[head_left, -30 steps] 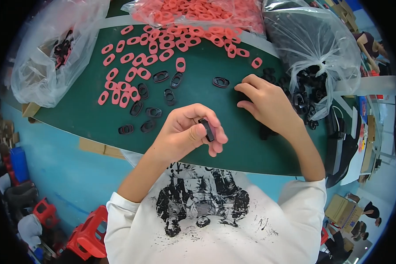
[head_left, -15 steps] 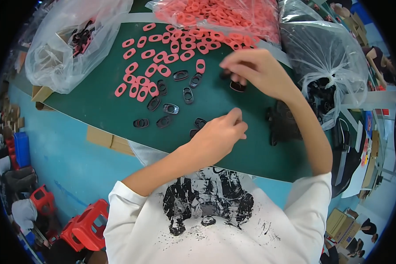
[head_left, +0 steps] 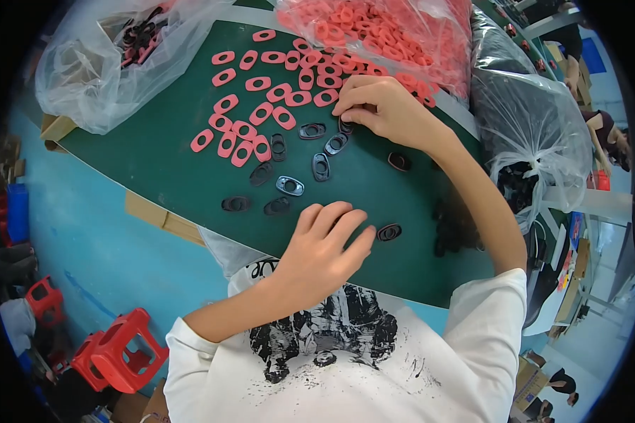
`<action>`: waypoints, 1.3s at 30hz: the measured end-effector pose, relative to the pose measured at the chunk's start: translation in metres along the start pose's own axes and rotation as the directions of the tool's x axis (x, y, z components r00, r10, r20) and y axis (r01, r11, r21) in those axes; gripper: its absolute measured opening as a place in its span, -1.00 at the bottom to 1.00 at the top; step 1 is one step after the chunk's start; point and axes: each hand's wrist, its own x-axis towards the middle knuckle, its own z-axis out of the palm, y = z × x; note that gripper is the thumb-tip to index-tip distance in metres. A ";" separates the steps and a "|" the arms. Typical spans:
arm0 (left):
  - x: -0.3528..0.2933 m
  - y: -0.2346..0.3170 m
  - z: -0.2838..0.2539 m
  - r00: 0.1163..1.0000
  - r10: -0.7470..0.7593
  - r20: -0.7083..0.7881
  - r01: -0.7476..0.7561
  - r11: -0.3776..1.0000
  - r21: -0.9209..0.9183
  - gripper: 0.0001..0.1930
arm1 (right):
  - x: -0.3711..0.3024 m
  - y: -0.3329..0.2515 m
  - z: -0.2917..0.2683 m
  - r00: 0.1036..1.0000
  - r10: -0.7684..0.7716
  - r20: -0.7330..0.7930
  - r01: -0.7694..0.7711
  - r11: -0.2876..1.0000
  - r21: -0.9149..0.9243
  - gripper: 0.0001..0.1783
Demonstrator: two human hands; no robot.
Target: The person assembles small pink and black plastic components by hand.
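My right hand (head_left: pixel 384 113) pinches a black oval ring piece (head_left: pixel 345 127) between thumb and fingers, just right of the other black pieces. My left hand (head_left: pixel 324 247) hovers low over the near part of the green table (head_left: pixel 162 166), fingers curved and apart; a dark bit shows beneath them, mostly hidden. A black oval piece (head_left: pixel 389 231) lies just right of the left fingertips. Another black piece with a pinkish edge (head_left: pixel 399 161) sits below my right wrist. Several black pieces (head_left: pixel 321 167) are scattered mid-table, beside many pink oval rings (head_left: pixel 261 113).
A clear bag of pink rings (head_left: pixel 374 28) covers the far edge. Another clear bag (head_left: pixel 85 77) stands at far left with dark and pink parts. A tied bag (head_left: pixel 529 127) is at right. Black parts (head_left: pixel 455 225) are heaped under my right forearm. Red stools (head_left: pixel 130 352) stand left.
My right hand has moved left toward the black pieces. My left hand has opened its fingers and drawn back left; a black piece now shows beside it. The view has shifted slightly.
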 end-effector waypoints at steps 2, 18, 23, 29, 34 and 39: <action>0.000 -0.001 -0.007 1.000 -0.007 0.017 0.007 1.000 -0.015 -0.59 | 0.000 0.003 -0.002 0.999 -0.026 0.031 0.025 1.000 0.019 -0.88; 0.093 0.040 0.070 0.964 -0.050 0.260 0.022 0.994 0.109 -0.64 | -0.006 0.008 0.003 0.998 -0.066 -0.012 0.066 0.995 -0.069 -0.91; 0.092 0.036 0.073 0.969 -0.003 0.249 -0.020 0.996 0.092 -0.62 | -0.015 -0.005 -0.006 0.995 0.101 -0.013 -0.102 0.991 -0.083 -0.83; 0.037 -0.014 -0.054 0.988 -0.111 0.109 0.144 0.917 -0.373 -0.55 | -0.070 -0.039 -0.040 0.980 0.096 -0.174 -0.130 0.971 -0.198 -0.73; -0.010 -0.078 -0.111 0.928 -0.373 0.004 0.372 0.926 -0.063 -0.55 | -0.134 -0.065 -0.038 0.962 0.246 -0.114 -0.265 0.946 -0.189 -0.75; 0.003 -0.093 -0.113 0.958 -0.278 0.063 0.272 0.958 0.095 -0.56 | -0.167 -0.064 -0.025 0.917 0.321 -0.237 -0.377 0.892 -0.250 -0.76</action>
